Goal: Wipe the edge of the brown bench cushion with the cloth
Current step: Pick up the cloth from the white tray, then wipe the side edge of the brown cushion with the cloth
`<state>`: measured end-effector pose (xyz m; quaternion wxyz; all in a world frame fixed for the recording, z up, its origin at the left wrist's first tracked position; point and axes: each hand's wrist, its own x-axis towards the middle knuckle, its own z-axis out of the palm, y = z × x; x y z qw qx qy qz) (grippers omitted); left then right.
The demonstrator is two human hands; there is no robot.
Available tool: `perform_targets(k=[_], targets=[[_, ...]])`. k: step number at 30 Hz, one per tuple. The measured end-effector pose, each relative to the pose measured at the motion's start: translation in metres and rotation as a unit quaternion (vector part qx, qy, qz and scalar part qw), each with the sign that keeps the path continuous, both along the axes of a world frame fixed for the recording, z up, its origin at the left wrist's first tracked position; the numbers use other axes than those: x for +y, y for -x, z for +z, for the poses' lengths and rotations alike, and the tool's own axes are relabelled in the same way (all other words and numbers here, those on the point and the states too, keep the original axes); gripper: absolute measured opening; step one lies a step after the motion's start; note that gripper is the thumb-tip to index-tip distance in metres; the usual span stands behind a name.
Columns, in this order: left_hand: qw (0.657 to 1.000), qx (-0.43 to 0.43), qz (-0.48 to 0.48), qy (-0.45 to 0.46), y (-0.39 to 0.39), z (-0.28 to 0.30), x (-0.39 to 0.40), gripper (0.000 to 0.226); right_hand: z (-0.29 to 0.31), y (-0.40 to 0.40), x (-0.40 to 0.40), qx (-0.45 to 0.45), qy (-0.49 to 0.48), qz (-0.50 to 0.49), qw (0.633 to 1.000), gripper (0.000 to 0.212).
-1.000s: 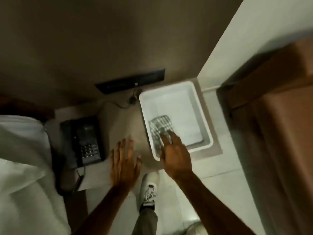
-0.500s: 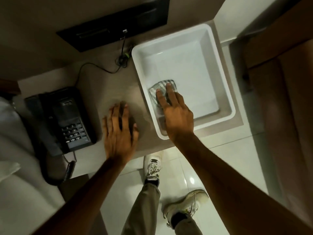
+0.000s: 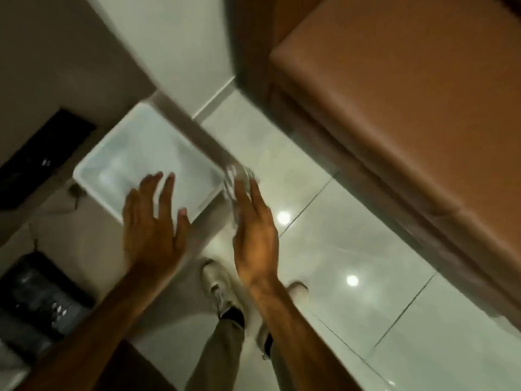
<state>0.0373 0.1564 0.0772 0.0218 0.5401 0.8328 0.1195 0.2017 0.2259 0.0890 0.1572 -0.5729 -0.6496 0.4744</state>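
Hanging blurred under right hand (image 3: 255,235) fingers (image 3: 248,193): cloth (image 3: 235,182).

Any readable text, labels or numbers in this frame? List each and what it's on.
None readable.
Telephone: keypad shows only as blurred pale marks, no digits legible.
Black wall panel: small pale marks, too blurred to read.
White tray, cloth, brown bench cushion: no print visible.

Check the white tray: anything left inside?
The white tray looks empty; the left hand covers its near corner. The blurred cloth is outside it, at the right hand.
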Motion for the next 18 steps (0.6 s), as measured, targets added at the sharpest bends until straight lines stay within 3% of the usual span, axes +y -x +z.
perform_targets(k=[3,6,10,13,14,18], targets=[[0.986,0.012,-0.167,-0.009,-0.083,0.01,0.07,0.053,0.002,-0.097,-0.015,0.095,0.065,-0.24,0.964,0.045],[0.953,-0.007,-0.302,0.017,-0.178,0.03,0.136,0.058,-0.004,-0.181,-0.027,0.044,0.116,-0.368,0.922,0.04],[0.898,-0.016,-0.439,0.037,-0.323,0.042,0.199,0.06,-0.011,-0.284,-0.038,0.08,0.225,-0.572,0.785,0.036],[0.832,0.003,-0.554,0.029,-0.422,0.031,0.227,0.057,-0.019,-0.341,-0.039,0.115,0.256,-0.679,0.678,0.04],[0.813,0.01,-0.582,0.023,-0.446,0.027,0.235,0.056,-0.025,-0.35,-0.039,0.122,0.254,-0.697,0.659,0.042],[0.7,0.036,-0.713,0.024,-0.567,-0.014,0.251,0.054,-0.074,-0.378,-0.036,0.192,0.263,-0.783,0.53,0.041]])
